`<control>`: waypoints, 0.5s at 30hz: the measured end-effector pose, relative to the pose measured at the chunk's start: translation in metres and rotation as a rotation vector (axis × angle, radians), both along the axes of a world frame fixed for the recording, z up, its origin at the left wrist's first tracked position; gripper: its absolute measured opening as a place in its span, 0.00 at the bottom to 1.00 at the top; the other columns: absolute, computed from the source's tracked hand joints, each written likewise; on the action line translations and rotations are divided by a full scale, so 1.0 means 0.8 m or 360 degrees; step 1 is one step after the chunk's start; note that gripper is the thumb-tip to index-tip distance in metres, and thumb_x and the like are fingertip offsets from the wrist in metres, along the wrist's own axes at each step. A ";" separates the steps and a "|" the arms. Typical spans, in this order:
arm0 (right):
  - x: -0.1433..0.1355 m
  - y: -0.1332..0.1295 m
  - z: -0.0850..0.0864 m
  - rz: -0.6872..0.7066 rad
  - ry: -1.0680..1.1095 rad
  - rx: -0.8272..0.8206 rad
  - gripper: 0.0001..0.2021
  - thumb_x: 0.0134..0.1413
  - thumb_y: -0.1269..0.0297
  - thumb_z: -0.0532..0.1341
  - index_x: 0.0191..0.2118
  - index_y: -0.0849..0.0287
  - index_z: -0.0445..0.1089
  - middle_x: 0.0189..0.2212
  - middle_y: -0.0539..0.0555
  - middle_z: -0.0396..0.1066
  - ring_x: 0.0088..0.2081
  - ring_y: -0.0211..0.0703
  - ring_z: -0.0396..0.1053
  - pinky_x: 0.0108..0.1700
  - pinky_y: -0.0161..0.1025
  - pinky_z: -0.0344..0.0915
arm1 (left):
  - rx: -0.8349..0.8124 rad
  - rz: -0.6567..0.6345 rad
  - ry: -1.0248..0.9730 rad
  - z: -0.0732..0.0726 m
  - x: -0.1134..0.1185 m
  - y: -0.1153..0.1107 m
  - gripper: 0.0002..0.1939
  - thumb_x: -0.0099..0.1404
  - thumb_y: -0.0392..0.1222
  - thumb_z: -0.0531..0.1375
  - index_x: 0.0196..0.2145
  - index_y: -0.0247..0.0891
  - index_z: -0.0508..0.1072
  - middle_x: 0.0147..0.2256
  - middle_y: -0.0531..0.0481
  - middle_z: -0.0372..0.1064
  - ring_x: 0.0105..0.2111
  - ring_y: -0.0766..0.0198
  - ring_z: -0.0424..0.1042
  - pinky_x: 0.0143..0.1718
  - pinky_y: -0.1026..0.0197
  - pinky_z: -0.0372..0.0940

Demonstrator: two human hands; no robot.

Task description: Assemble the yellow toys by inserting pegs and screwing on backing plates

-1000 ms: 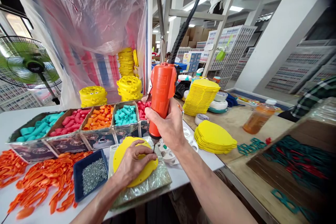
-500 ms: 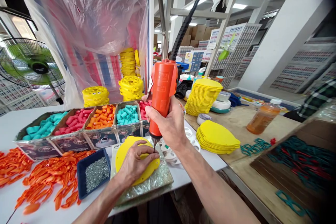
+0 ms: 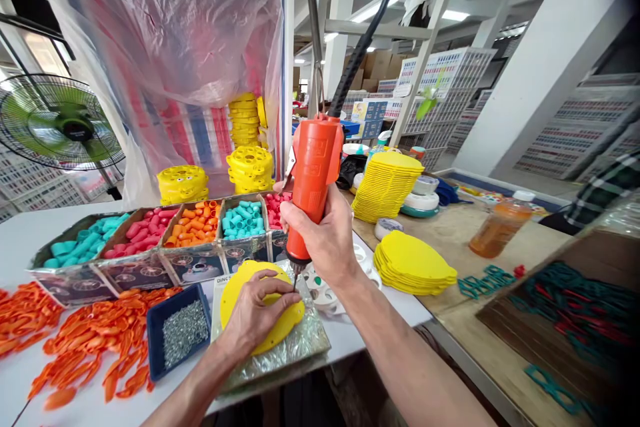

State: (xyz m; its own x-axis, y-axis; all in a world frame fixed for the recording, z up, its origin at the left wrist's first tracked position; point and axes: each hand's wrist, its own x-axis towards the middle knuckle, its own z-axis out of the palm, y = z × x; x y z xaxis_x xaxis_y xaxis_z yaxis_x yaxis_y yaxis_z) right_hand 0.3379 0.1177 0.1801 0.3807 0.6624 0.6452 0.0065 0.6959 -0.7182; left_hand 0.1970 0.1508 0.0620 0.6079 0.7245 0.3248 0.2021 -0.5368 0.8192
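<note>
My right hand (image 3: 327, 237) is wrapped round an orange-red electric screwdriver (image 3: 313, 170), which hangs from a cable and points down. Its thin bit meets the right part of a round yellow plate (image 3: 235, 300). On that plate rests my left hand (image 3: 257, 307), thumb and forefinger pinched close beside the bit; whatever they hold is too small to make out. Beneath the plate is a plastic-wrapped board (image 3: 305, 340). A dark blue tray (image 3: 155, 347) of small screws stands left of the board.
Behind are cardboard bins (image 3: 195, 263) of teal, pink and orange parts. Loose orange pieces (image 3: 95, 333) lie at the left. Stacked yellow plates (image 3: 415, 263), white ring-shaped parts (image 3: 320, 293) and a bottle (image 3: 500, 227) are at the right. A person's plaid sleeve (image 3: 607, 187) shows at the far right.
The screwdriver has shifted slightly right at its top and tilts a little more. My left fingertips and the bit have moved slightly left on the yellow plate.
</note>
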 end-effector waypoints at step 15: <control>-0.006 0.000 0.000 -0.0073 -0.0042 -0.0049 0.17 0.53 0.64 0.68 0.49 0.51 0.69 0.42 0.50 0.77 0.31 0.38 0.70 0.33 0.40 0.73 | -0.0050 0.0021 -0.0063 0.005 -0.002 -0.006 0.06 0.61 0.46 0.68 0.29 0.44 0.83 0.32 0.50 0.82 0.37 0.55 0.79 0.44 0.55 0.72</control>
